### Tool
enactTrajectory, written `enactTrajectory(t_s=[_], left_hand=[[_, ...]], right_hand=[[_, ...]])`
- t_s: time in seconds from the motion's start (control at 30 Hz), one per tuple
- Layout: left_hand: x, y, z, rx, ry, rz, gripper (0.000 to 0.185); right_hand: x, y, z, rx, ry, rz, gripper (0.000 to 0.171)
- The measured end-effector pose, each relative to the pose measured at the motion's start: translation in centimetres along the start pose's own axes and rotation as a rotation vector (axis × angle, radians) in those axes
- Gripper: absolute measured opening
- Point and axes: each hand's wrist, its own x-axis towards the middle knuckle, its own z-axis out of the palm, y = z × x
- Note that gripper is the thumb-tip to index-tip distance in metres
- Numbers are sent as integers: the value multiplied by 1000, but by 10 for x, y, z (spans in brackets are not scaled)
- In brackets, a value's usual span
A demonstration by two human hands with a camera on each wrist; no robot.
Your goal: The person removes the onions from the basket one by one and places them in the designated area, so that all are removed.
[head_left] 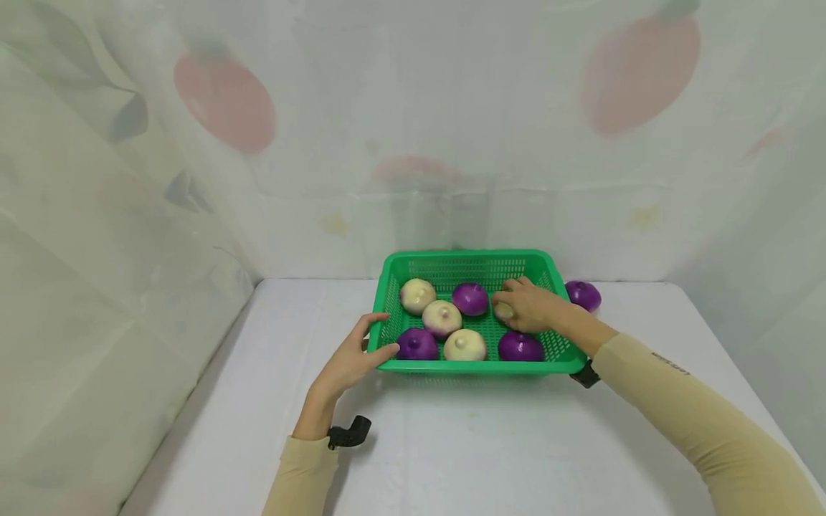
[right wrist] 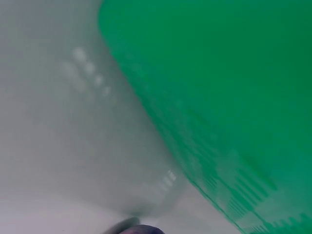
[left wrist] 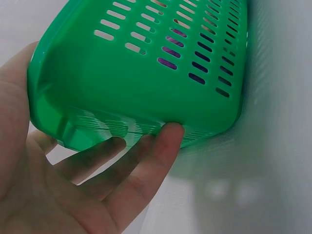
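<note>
A green plastic basket (head_left: pixel 464 367) holds several white and purple turnips, such as a white one (head_left: pixel 465 345) near the front wall and a purple one (head_left: pixel 416 345) in the front left corner. My left hand (head_left: pixel 351 364) grips the basket's left end; in the left wrist view its fingers (left wrist: pixel 146 173) lie against the outside of the slotted wall. Inside the basket's right part, my right hand (head_left: pixel 530 307) holds a pale turnip (head_left: pixel 504 311), partly hidden by the fingers. Just below that hand sits another purple turnip (head_left: pixel 521 347). The right wrist view shows mostly the basket's outer wall (right wrist: pixel 209 87).
One purple turnip (head_left: pixel 584 294) lies on the white table (head_left: pixel 464 444) outside the basket's right end. Behind the table hangs a pale curtain (head_left: pixel 452 107) with a faded fruit print, and more of it flanks both sides.
</note>
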Motion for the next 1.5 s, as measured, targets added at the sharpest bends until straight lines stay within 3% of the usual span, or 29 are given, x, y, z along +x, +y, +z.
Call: enactTrajectory(t_s=[1.17, 1.5], left_hand=[[1, 1, -1, 43, 7, 1, 72], [1, 0, -1, 32, 4, 2, 71]], right_hand=[[-54, -24, -63, 14, 149, -6, 43], [-75, -21, -78, 30, 169, 77, 45]])
